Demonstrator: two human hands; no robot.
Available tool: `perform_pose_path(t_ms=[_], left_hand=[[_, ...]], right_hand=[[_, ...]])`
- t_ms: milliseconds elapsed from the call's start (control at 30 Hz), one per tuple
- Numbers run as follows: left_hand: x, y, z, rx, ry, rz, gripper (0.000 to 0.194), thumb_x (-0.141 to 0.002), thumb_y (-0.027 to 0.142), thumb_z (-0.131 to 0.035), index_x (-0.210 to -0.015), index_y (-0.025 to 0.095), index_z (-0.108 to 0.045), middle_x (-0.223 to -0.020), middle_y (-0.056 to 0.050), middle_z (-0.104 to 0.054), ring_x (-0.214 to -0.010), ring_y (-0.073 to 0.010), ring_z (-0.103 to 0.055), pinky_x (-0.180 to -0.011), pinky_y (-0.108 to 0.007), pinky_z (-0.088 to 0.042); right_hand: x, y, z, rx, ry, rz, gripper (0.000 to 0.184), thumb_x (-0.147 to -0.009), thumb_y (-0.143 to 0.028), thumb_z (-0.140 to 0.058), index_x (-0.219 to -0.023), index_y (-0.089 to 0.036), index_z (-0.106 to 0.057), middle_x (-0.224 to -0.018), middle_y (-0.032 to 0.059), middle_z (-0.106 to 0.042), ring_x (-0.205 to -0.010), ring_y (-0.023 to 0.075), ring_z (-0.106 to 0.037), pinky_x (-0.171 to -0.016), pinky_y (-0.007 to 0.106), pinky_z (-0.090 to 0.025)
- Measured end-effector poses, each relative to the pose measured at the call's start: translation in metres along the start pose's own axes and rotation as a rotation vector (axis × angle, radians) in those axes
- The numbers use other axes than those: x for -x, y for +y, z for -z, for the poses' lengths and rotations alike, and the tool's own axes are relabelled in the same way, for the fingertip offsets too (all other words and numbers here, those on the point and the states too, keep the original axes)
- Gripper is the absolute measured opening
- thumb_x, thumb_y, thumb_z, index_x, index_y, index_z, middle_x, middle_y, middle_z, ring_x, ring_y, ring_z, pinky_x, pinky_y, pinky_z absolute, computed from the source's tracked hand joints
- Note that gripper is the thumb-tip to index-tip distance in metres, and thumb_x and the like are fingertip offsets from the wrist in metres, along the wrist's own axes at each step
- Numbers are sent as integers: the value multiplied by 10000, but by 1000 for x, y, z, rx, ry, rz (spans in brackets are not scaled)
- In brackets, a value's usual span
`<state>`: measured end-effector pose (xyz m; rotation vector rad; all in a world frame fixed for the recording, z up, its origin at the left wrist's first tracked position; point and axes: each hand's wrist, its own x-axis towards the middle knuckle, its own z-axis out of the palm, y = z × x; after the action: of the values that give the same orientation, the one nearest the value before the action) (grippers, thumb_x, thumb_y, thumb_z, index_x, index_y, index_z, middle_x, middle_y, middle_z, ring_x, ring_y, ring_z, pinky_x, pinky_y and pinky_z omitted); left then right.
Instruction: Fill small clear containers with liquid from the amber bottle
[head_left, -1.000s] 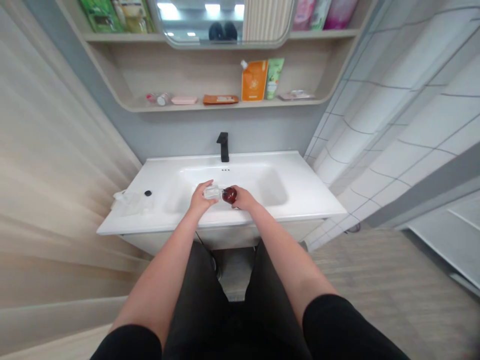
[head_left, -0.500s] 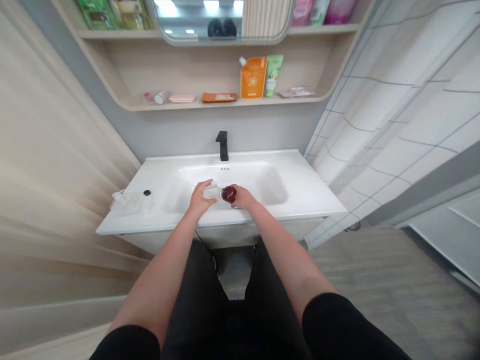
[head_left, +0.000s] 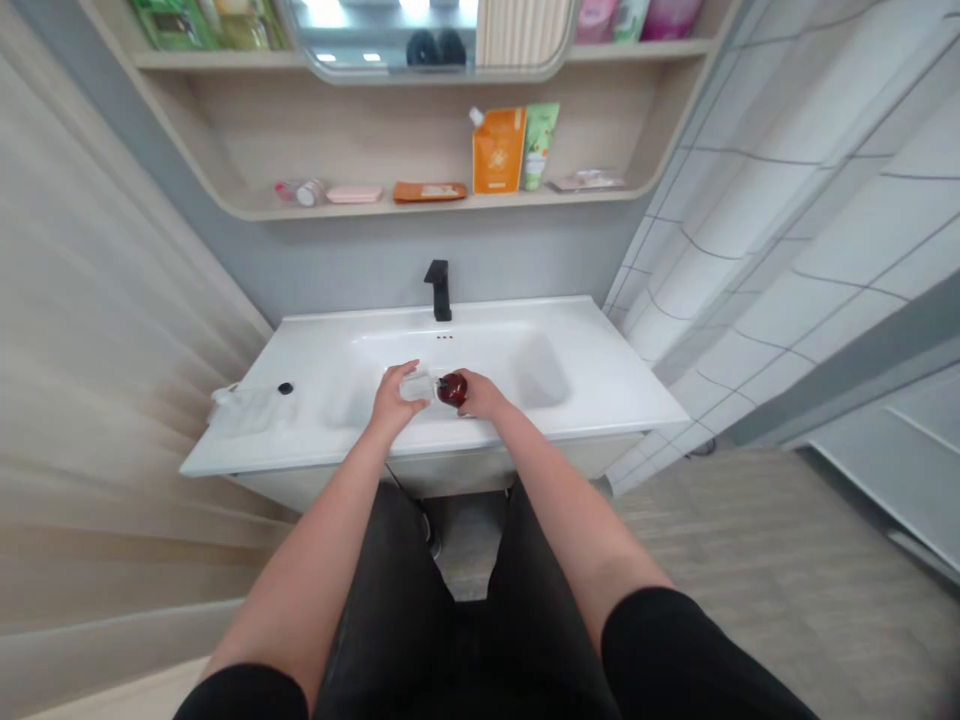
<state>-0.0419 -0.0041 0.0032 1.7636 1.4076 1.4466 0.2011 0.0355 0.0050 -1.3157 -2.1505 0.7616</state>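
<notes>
The left hand (head_left: 391, 400) and the right hand (head_left: 480, 394) are together at lower centre of the frame, over the front of a white ceramic washbasin (head_left: 592, 385). The left hand is closed around a clear, transparent block-shaped object (head_left: 415, 386). The right hand is closed around a dark red, rounded glossy object (head_left: 452, 389). The two objects meet end to end between the hands, a grip that appears to keep them aligned and steady, with the basin directly below.

No item obstructs the hands. A matte black faucet (head_left: 438, 290) stands behind them at the basin's rear edge. A crumpled clear plastic bag (head_left: 250, 410) and a small black round item (head_left: 285, 388) lie on the counter at left. An orange pouch (head_left: 498, 150) and a green tube (head_left: 537, 145) stand on a pale wooden shelf (head_left: 187, 130) in the upper part of the frame.
</notes>
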Motion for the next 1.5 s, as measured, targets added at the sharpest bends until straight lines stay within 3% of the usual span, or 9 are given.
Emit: perform_pose_path(t_ms=[567, 1500], left_hand=[[-3, 6, 3, -35, -35, 15, 824, -580, 183, -936, -1373, 286, -737, -1269, -65, -679, -1266, -340, -688, -1188, -520, -511], [-27, 22, 16, -213, -162, -82, 797, -620, 211, -902, -1389, 281, -704, -1256, -50, -661, -1189, -291, -668, -1152, -488, -528]], right_hand=[[-1, 5, -3, -47, 21, 2, 831, -559, -38, -853, -1351, -232, -696, -1303, 70, -792, -1178, 315, -742, -1062, 422, -572], [-2, 5, -3, -70, 81, 17, 828, -575, -72, -923, -1362, -195, -696, -1289, 97, -797, -1156, 335, -757, -1041, 433, -582]])
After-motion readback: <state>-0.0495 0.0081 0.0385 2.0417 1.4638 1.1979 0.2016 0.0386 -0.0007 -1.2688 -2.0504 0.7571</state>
